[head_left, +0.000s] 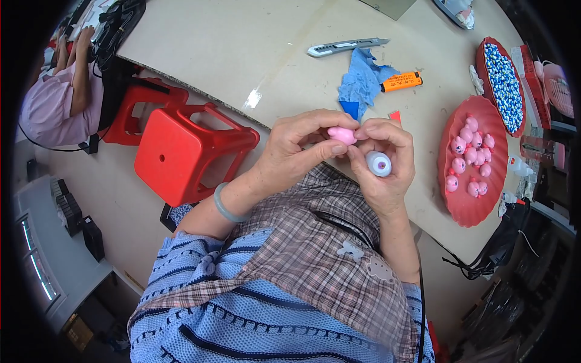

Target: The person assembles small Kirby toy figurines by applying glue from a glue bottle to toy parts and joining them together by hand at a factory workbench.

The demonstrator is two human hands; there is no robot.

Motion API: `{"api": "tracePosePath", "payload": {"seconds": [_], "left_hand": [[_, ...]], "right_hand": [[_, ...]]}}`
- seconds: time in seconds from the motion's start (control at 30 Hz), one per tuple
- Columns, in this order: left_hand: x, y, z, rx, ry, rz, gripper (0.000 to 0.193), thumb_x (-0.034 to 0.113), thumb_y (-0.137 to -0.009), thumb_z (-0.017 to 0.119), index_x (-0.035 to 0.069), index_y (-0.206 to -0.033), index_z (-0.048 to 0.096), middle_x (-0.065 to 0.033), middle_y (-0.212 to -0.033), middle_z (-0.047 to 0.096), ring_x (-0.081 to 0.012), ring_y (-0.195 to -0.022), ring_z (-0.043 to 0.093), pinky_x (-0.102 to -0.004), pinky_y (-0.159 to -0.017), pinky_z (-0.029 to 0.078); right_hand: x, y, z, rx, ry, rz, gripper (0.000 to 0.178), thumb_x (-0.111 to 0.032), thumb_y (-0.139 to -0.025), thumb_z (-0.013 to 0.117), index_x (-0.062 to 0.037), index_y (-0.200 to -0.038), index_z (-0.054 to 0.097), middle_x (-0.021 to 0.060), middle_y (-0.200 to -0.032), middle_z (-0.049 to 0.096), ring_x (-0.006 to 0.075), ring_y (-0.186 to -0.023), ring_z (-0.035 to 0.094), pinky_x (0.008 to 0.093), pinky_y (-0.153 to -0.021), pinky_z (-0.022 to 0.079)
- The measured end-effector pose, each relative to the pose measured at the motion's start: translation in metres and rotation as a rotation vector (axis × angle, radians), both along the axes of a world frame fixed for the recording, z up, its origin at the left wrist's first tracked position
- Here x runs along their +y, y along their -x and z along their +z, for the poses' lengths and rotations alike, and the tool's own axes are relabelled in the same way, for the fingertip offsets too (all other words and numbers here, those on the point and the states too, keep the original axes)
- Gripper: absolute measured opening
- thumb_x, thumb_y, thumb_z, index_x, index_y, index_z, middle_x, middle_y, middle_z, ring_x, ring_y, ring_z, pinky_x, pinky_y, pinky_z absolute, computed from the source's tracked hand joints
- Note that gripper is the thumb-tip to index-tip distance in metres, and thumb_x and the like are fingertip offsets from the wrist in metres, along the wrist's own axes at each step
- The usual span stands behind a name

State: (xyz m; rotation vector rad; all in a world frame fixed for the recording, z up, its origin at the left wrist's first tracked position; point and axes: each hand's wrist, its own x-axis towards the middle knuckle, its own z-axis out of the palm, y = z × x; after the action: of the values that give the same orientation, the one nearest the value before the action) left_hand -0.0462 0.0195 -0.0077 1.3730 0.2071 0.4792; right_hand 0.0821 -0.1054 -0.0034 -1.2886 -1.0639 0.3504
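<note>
Close to the table's near edge, my left hand (pixel 290 145) grips a small pink rounded figurine (pixel 342 135) between thumb and fingers. Fingertips of my right hand (pixel 390 189) meet the figurine's right side. Tucked in the right palm is a small white bottle (pixel 379 164), its round end facing up; the rest of it is covered by my fingers. Whether the right fingertips pinch some tiny part is hidden. Just beyond my hands lie a crumpled blue cloth (pixel 361 78) and a small red piece (pixel 395 116).
A red scalloped tray (pixel 451 202) with several pink figurines stands at right. Behind it is another red tray (pixel 482 60) of small blue, white and yellow pieces. A utility knife (pixel 348 46) and orange lighter (pixel 402 81) lie ahead. Red stools (pixel 166 157) and another person (pixel 60 100) are left.
</note>
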Motion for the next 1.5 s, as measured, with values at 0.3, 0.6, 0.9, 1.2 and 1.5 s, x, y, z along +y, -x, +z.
{"api": "tracePosePath", "payload": {"seconds": [0.3,0.6,0.9,1.2,1.5], "left_hand": [[-0.007,-0.007,-0.006,-0.088,-0.303,0.205,0.024,0.004,-0.086,0.069,-0.003,-0.108,0.067,-0.0139,-0.101,0.071,-0.021,-0.089,0.07,-0.0296,-0.077,0.057],[-0.008,-0.009,-0.005,-0.116,-0.343,0.234,0.021,0.004,-0.086,0.069,-0.004,-0.105,0.068,-0.0146,-0.099,0.071,-0.0197,-0.084,0.07,-0.028,-0.071,0.057],[-0.009,-0.009,-0.006,-0.121,-0.327,0.237,0.021,0.004,-0.086,0.069,-0.004,-0.105,0.068,-0.0145,-0.097,0.071,-0.019,-0.082,0.07,-0.0276,-0.07,0.057],[-0.012,-0.006,0.004,0.003,-0.017,0.16,0.022,0.004,-0.089,0.067,-0.002,-0.11,0.068,-0.0094,-0.092,0.07,-0.0107,-0.073,0.065,-0.0233,-0.065,0.055],[-0.006,-0.002,0.002,-0.033,-0.09,0.165,0.023,0.006,-0.091,0.065,-0.002,-0.113,0.066,-0.0093,-0.094,0.069,-0.0082,-0.069,0.061,-0.0217,-0.059,0.051]], "right_hand": [[0.0,0.004,-0.007,-0.202,-0.024,-0.153,0.038,0.005,-0.074,0.078,-0.0021,-0.106,0.058,0.0138,-0.097,0.068,0.0122,-0.065,0.064,0.0238,-0.055,0.051],[0.001,0.006,-0.004,-0.265,-0.019,-0.195,0.035,0.004,-0.072,0.079,-0.0024,-0.101,0.061,0.0133,-0.093,0.069,0.0164,-0.069,0.068,0.026,-0.058,0.054],[-0.001,0.007,0.0,-0.288,0.041,-0.194,0.036,0.005,-0.072,0.078,-0.0031,-0.102,0.06,0.0117,-0.09,0.07,0.0194,-0.072,0.069,0.0271,-0.058,0.055],[-0.002,0.013,-0.002,-0.19,-0.132,-0.119,0.041,0.011,-0.077,0.074,-0.0008,-0.108,0.051,0.0132,-0.088,0.065,0.0192,-0.077,0.067,0.0282,-0.063,0.055],[-0.004,0.003,0.01,0.095,0.089,-0.354,0.024,0.01,-0.078,0.071,0.0005,-0.097,0.061,0.0132,-0.1,0.063,0.0176,-0.086,0.063,0.0282,-0.074,0.051]]}}
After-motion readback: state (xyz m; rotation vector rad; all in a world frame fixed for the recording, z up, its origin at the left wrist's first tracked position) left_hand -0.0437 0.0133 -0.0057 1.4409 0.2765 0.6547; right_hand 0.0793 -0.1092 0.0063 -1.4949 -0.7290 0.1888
